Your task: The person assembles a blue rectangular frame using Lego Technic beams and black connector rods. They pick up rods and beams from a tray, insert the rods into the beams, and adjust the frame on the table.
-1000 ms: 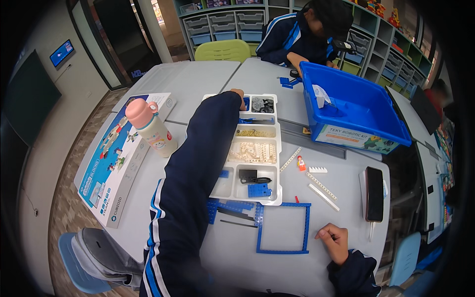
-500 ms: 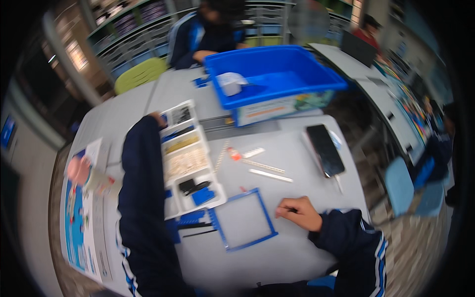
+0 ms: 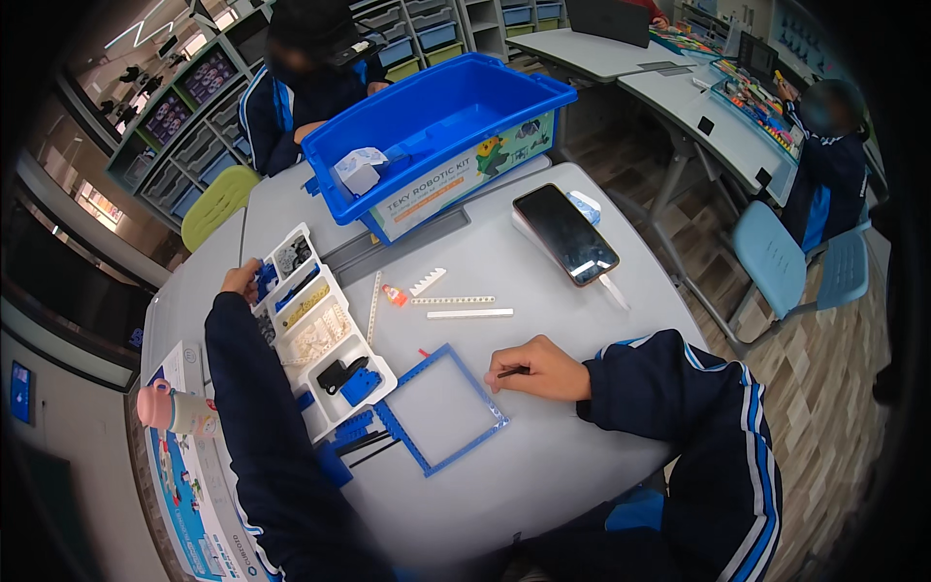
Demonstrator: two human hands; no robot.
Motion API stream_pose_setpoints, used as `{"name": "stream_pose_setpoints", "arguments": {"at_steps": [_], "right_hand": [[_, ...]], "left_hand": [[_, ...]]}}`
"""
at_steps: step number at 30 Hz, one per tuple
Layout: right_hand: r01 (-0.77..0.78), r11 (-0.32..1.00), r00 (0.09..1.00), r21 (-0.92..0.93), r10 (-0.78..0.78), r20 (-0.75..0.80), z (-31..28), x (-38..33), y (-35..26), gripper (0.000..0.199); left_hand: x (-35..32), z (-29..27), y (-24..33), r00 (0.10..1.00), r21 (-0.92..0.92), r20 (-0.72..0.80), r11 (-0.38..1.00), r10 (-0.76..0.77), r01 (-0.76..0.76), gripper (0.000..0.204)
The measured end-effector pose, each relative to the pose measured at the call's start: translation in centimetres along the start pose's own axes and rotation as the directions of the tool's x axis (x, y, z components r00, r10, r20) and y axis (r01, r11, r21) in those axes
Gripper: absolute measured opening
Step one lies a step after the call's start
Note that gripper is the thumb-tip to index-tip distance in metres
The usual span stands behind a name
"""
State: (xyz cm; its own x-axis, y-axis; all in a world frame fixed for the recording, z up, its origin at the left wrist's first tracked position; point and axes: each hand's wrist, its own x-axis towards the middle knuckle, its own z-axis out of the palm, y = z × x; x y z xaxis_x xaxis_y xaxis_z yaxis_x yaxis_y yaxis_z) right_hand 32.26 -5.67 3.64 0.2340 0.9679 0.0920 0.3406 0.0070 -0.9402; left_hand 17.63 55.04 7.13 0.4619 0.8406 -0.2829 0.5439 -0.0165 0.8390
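Observation:
My right hand [image 3: 541, 369] is closed in a pinch around a small black rod [image 3: 514, 372], just right of a blue square frame [image 3: 400, 434] of building beams lying on the table. My left hand [image 3: 240, 279] reaches to the far left end of a white sorting tray [image 3: 373, 361]. Its fingers are bent at a compartment of small blue pieces [image 3: 266, 281]; what they pinch, if anything, is hidden. Other compartments hold grey, yellow and white pieces, and a black part [image 3: 339, 374] beside a blue block [image 3: 361, 387]. Blue beams and black rods [image 3: 373, 448] lie between tray and frame.
White beams [image 3: 469, 313] and a small orange-red piece [image 3: 394, 295] lie beyond the frame. A phone [image 3: 566, 234] rests on a white box at the right. A large blue bin [image 3: 456, 136] stands behind; a bottle [image 3: 175, 408] stands left. Another person [image 3: 301, 97] sits opposite.
The view has shifted and sharpened. My left hand, mostly hidden behind the tray's far end before, now shows at the blue pieces. My right hand still pinches the black rod beside the frame.

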Motion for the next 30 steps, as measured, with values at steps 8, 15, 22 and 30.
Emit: {"name": "stream_pose_setpoints", "arguments": {"at_steps": [8,15,22,30], "right_hand": [[0.015,0.996,0.999,0.091,-0.011,-0.04,0.6,0.2,0.5,0.02],[-0.047,0.999,0.998,0.003,0.047,-0.038,0.3,0.0,0.0,0.021],[-0.112,0.994,0.994,0.015,0.113,-0.014,0.2,-0.1,-1.2,0.013],[-0.143,0.989,0.99,-0.025,0.144,0.001,0.0,-0.2,-0.8,0.006]], "left_hand": [[-7.6,-3.4,1.8,0.915,-0.974,0.21,0.158,0.344,0.164,0.038],[-6.7,-3.5,0.9,0.909,-0.941,0.293,-0.077,0.296,0.329,0.029],[-5.2,0.3,-1.2,0.981,-0.813,-0.022,0.567,0.193,-0.13,0.024],[-4.3,3.0,-1.0,0.868,0.66,-0.142,0.699,0.475,-0.275,0.031]]}}
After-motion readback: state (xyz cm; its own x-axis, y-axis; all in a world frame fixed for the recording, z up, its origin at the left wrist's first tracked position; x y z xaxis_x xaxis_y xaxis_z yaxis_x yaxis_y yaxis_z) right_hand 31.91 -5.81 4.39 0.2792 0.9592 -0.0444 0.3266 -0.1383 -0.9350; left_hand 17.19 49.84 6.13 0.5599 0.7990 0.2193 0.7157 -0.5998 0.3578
